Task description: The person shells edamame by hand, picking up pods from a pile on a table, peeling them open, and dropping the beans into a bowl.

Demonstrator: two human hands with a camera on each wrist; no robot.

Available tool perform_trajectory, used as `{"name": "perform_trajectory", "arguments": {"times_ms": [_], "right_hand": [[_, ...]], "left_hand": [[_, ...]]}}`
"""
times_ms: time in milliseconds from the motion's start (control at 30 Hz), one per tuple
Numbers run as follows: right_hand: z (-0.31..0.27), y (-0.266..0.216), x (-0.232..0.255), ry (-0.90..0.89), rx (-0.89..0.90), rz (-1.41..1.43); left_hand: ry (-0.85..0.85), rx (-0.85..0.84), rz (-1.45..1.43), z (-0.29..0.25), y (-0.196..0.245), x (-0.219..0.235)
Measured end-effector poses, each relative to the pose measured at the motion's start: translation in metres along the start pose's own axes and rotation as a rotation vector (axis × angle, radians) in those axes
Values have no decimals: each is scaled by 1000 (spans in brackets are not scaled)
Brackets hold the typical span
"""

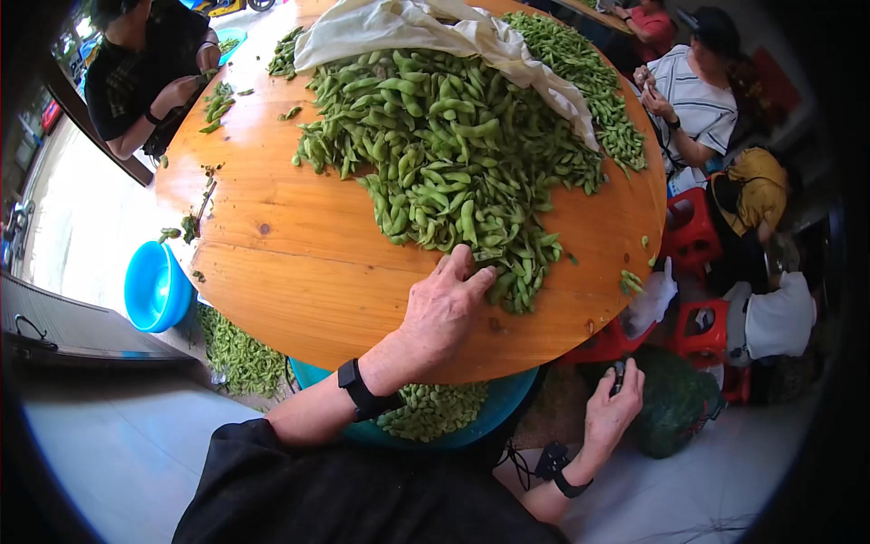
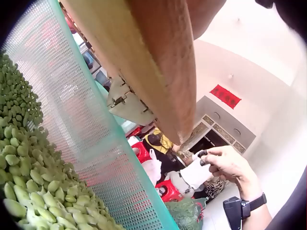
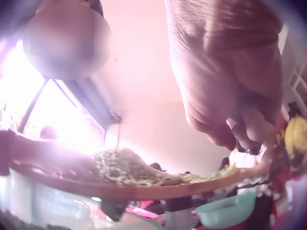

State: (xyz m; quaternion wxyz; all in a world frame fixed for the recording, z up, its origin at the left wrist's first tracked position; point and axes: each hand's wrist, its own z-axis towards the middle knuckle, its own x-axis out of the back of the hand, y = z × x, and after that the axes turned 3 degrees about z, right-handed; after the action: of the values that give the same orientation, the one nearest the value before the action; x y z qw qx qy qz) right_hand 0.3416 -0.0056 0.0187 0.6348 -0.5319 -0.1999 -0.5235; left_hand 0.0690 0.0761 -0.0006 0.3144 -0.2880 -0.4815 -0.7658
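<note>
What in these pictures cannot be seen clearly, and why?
- Small dark object in the right hand: too small in the head view to identify; blurred in the right wrist view.
- Left hand fingertips: in the head view they reach into the pile of pods, so any grip is hidden.
- Teal basket: in the head view the round table covers most of it.

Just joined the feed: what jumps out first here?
A big heap of green pods covers the far half of the round wooden table, with a white cloth draped over its top. The left hand rests at the heap's near edge; the right hand pinches a small dark object below the table.
</note>
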Motion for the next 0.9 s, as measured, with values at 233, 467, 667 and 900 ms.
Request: {"name": "perform_trajectory", "arguments": {"times_ms": [233, 467, 667, 900], "right_hand": [[-4, -97, -33, -417, -167, 944], [-12, -120, -60, -831, -414, 1452], [-10, -120, -62, -894, -513, 1558], [-13, -124, -59, -858, -385, 1502]], "left_hand": [[-180, 335, -782, -10, 3, 29], [-233, 469, -1180, -36, -8, 38], [-83, 198, -812, -38, -4, 39], [-101, 295, -1124, -41, -4, 36]]}}
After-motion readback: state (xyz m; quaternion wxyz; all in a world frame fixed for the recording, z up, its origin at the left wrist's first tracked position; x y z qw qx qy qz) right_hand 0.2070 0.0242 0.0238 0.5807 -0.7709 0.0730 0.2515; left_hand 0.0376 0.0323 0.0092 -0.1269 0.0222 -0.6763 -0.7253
